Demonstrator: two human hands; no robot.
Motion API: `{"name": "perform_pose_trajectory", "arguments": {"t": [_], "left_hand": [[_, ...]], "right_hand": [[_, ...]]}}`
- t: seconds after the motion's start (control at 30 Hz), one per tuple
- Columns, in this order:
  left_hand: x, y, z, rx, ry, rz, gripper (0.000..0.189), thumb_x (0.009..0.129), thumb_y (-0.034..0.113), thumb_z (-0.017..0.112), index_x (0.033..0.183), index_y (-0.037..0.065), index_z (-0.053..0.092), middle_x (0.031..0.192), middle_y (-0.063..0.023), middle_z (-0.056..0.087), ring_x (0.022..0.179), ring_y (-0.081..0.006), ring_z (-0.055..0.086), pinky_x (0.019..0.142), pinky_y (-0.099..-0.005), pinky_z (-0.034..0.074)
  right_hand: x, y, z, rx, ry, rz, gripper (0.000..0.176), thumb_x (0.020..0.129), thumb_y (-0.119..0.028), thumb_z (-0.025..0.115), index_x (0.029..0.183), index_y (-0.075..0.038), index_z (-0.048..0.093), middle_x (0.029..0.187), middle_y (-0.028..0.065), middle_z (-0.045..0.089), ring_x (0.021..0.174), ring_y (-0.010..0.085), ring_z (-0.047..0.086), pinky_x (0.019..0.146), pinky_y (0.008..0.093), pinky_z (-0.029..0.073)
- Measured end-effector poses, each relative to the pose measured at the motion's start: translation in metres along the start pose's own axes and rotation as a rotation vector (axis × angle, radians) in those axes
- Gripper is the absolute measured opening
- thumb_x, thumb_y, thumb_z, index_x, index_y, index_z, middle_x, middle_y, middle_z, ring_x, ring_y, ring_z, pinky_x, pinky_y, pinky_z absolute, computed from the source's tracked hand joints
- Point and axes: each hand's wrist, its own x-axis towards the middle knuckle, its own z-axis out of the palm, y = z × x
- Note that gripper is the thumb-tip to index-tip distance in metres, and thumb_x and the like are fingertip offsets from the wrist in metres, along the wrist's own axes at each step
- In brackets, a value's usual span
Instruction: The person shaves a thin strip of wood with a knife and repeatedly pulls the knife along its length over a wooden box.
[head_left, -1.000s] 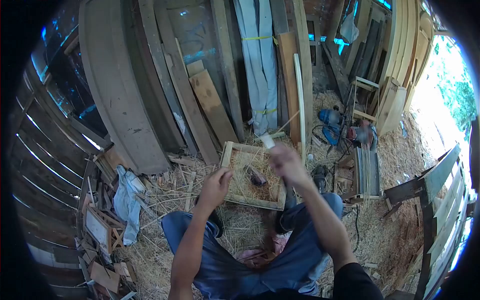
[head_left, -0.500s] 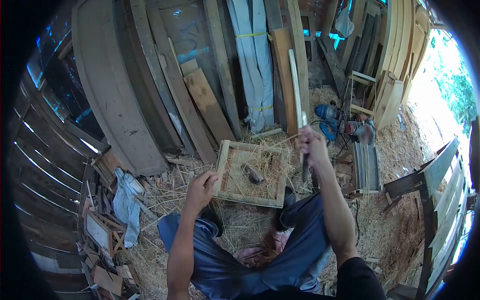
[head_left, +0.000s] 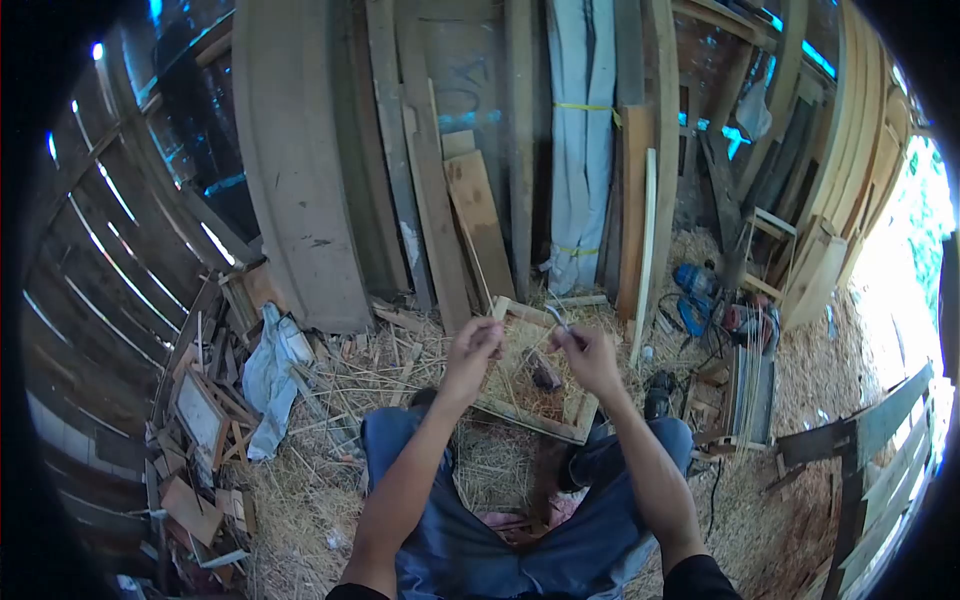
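My left hand [head_left: 475, 350] is closed in a pinch at the upper left of the square wooden frame [head_left: 530, 418]. A thin pale wooden strip [head_left: 478, 268] slants up from its fingers toward the leaning boards. My right hand [head_left: 588, 357] is wrapped round a knife, whose short curved metal blade [head_left: 555, 315] points up and left; its handle is mostly hidden by the fingers. Both hands are over the frame, a short gap apart. Inside the frame, a dark brown block [head_left: 546, 376] lies on straw-like shavings between my knees.
Tall boards [head_left: 300, 180] and a white wrapped bundle [head_left: 580, 150] lean along the back. Blue power tools [head_left: 695, 285] and a long narrow box [head_left: 752, 395] stand right. A pale cloth [head_left: 275, 370] and wood scraps [head_left: 195, 510] lie left among shavings.
My right hand has come down and left with the knife, close to my left hand. My left hand has risen over the frame's corner. The view has swung left.
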Motion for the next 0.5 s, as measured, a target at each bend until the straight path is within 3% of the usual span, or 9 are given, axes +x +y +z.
{"name": "perform_pose_trajectory", "arguments": {"t": [0.2,0.4,0.5], "left_hand": [[0.003,-0.010,0.015,0.050,0.003,0.037,0.013,0.093,0.015,0.059,0.100,0.004,0.057,0.084,-0.0031,0.062,0.078,-0.0113,0.059,0.069,-0.0249,0.046],[0.007,-0.003,0.005,0.055,0.022,0.025,0.009,0.092,0.011,0.059,0.097,0.004,0.059,0.083,-0.0030,0.062,0.078,-0.0108,0.059,0.070,-0.0243,0.046],[0.018,0.019,-0.022,-0.023,0.235,0.183,0.010,0.092,0.009,0.059,0.100,0.005,0.056,0.084,-0.0049,0.062,0.077,-0.0149,0.062,0.069,-0.0289,0.052]], "right_hand": [[-0.011,-0.040,0.014,0.162,-0.210,0.050,0.024,0.087,-0.024,0.064,0.088,0.000,0.069,0.062,0.0091,0.059,0.058,0.0116,0.052,0.056,0.0305,0.041],[-0.014,-0.038,0.015,-0.063,-0.239,0.129,0.018,0.083,-0.017,0.068,0.090,-0.001,0.069,0.065,0.0086,0.063,0.059,0.0126,0.056,0.057,0.0308,0.043],[-0.014,-0.015,0.013,-0.017,-0.291,0.090,0.016,0.081,-0.017,0.069,0.090,-0.003,0.070,0.063,0.0089,0.062,0.060,0.0149,0.060,0.058,0.0324,0.045]]}}
